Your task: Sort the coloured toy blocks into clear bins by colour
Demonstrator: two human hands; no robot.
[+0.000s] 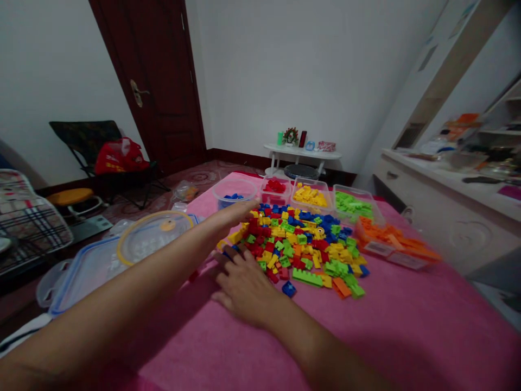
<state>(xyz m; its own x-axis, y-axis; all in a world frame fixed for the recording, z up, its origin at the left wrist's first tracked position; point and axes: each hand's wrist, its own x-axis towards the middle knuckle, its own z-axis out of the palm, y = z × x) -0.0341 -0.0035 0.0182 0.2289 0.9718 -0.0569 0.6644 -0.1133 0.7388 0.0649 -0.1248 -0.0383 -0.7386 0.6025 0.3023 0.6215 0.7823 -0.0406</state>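
Note:
A heap of mixed plastic building bricks in red, yellow, blue, green and orange spreads over the pink cloth. My left hand reaches across to the heap's far left edge. It shows side-on, so its fingers are mostly hidden. Closer to me, my right hand lies palm down at the heap's near left side with its fingers spread. Its fingertips are over or beside dark blue bricks; contact is unclear. A single blue brick lies just right of it.
Behind the heap stand a round tub with blue bricks and clear boxes of red bricks, yellow bricks and green bricks. An orange-brick box sits right. Container lids lie left.

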